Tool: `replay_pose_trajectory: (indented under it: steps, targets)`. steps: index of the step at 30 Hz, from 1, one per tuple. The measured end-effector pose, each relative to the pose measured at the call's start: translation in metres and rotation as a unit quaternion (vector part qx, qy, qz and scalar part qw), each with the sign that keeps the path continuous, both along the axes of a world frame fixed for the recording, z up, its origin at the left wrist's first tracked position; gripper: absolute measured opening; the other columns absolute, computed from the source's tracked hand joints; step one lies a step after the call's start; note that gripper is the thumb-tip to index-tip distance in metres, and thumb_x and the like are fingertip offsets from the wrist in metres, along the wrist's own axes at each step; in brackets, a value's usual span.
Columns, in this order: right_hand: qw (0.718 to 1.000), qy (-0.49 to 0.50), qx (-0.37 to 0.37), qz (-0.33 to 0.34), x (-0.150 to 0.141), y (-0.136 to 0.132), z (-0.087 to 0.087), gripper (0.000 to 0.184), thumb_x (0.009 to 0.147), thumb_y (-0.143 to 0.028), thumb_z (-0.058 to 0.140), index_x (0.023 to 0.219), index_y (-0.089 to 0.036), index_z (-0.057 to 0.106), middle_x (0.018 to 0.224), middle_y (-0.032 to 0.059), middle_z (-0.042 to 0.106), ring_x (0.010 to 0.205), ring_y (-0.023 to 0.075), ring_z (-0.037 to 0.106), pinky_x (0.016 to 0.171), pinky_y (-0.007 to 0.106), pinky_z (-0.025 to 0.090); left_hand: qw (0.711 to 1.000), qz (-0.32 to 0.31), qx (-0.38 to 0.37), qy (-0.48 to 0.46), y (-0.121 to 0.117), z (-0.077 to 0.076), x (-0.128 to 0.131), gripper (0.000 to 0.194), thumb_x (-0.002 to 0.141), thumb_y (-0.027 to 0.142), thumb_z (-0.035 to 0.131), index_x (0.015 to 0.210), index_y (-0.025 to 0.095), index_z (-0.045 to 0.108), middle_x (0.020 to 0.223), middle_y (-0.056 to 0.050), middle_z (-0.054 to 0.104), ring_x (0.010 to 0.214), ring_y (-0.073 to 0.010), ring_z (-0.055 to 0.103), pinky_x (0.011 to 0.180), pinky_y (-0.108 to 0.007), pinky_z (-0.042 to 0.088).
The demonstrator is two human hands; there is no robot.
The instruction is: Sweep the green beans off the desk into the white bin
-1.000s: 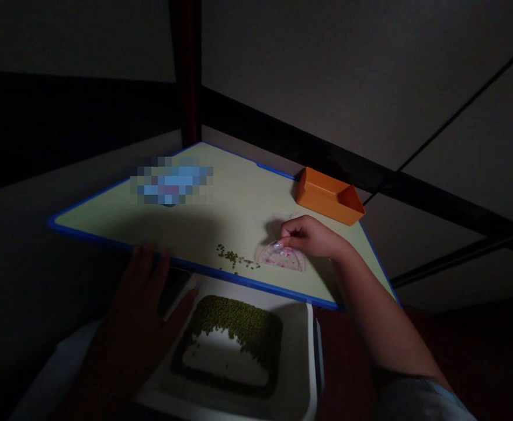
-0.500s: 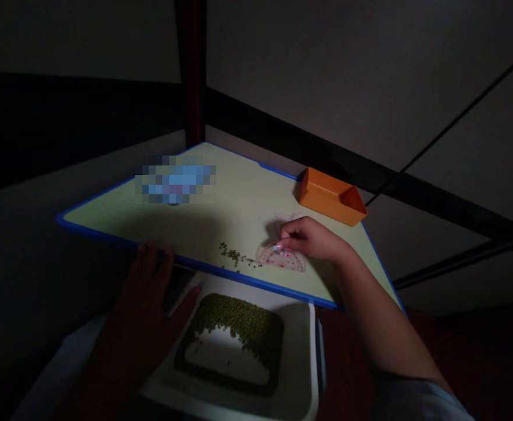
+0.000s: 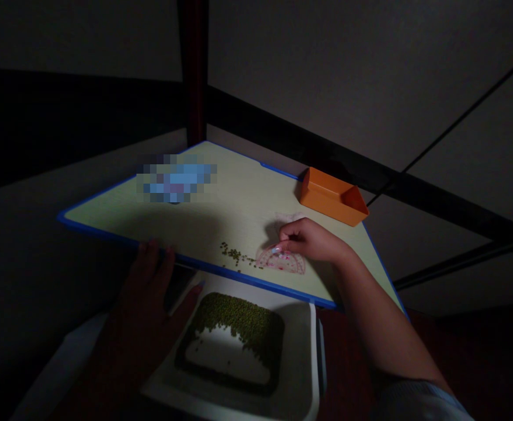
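Observation:
My right hand [image 3: 311, 240] pinches a clear pink half-round protractor [image 3: 288, 262] flat against the pale board with a blue rim [image 3: 120, 240]. Just left of the protractor lies a small scatter of green beans [image 3: 235, 255] near the board's front edge. Below that edge sits a white tray [image 3: 302, 351] holding a mass of green beans [image 3: 243, 318]. My left hand [image 3: 146, 304] holds the tray's left rim, thumb on the rim and fingers up against the board's underside; it is dark and hard to see.
An orange open box [image 3: 333, 196] stands at the board's far right corner. A blurred blue patch [image 3: 175, 178] lies on the board's far left. A dark post [image 3: 193, 70] rises behind the board. The surroundings are dim.
The right hand and protractor have stayed almost in place, edging slightly toward the loose beans. The view shifted a little; the left hand holds still.

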State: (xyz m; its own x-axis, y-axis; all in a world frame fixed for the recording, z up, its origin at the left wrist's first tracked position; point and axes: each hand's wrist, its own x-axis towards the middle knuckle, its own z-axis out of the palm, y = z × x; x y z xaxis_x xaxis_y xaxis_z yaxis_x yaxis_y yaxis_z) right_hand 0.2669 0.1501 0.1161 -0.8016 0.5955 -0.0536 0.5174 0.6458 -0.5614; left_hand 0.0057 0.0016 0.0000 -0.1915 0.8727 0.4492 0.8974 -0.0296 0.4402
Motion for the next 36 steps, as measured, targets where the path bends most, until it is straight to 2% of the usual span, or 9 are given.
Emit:
replay_pose_trajectory:
  steps: [6, 11, 23, 30, 36]
  targets:
    - [1.000, 0.009, 0.006, 0.003, -0.001, -0.001, -0.001, 0.034, 0.085, -0.039, 0.057, 0.061, -0.017, 0.047, 0.056, -0.0051, 0.038, 0.054, 0.0078, 0.034, 0.053, 0.025, 0.025, 1.000, 0.000, 0.008, 0.007, 0.002, -0.004, -0.002, 0.081, 0.081, 0.066, 0.030, 0.137, 0.008, 0.036, 0.153, -0.020, 0.027, 0.144, -0.0287, 0.020, 0.113, -0.051, 0.027]
    - [1.000, 0.003, 0.005, 0.012, -0.005, -0.004, 0.000, 0.034, 0.086, -0.037, 0.057, 0.061, -0.017, 0.046, 0.056, -0.0052, 0.038, 0.054, 0.0075, 0.033, 0.054, 0.025, 0.024, 1.000, -0.003, 0.020, 0.008, 0.001, -0.002, -0.002, 0.082, 0.081, 0.065, 0.031, 0.137, 0.006, 0.036, 0.152, -0.021, 0.027, 0.144, -0.0292, 0.019, 0.113, -0.051, 0.027]
    - [1.000, 0.014, -0.017, 0.006, -0.010, -0.007, -0.003, 0.033, 0.085, -0.036, 0.058, 0.062, -0.017, 0.046, 0.056, -0.0059, 0.038, 0.056, 0.0072, 0.032, 0.055, 0.026, 0.024, 1.000, -0.007, 0.018, 0.001, 0.002, -0.003, -0.003, 0.079, 0.081, 0.063, 0.034, 0.140, 0.010, 0.032, 0.153, -0.019, 0.026, 0.144, -0.0291, 0.018, 0.113, -0.052, 0.027]
    - [1.000, 0.004, -0.003, 0.006, -0.013, -0.008, -0.003, 0.033, 0.086, -0.037, 0.056, 0.062, -0.017, 0.045, 0.056, -0.0058, 0.037, 0.055, 0.0072, 0.031, 0.055, 0.025, 0.024, 1.000, -0.004, 0.022, 0.007, 0.003, -0.005, -0.002, 0.078, 0.082, 0.062, 0.033, 0.141, 0.012, 0.029, 0.154, -0.017, 0.023, 0.144, -0.0292, 0.018, 0.113, -0.053, 0.027]
    - [1.000, -0.013, 0.013, -0.008, -0.010, -0.008, 0.000, 0.031, 0.085, -0.034, 0.057, 0.062, -0.017, 0.048, 0.055, -0.0054, 0.038, 0.054, 0.0071, 0.031, 0.054, 0.026, 0.024, 1.000, -0.003, 0.019, 0.015, 0.002, -0.005, -0.003, 0.079, 0.081, 0.064, 0.033, 0.139, 0.010, 0.033, 0.153, -0.019, 0.026, 0.144, -0.0292, 0.019, 0.112, -0.052, 0.028]
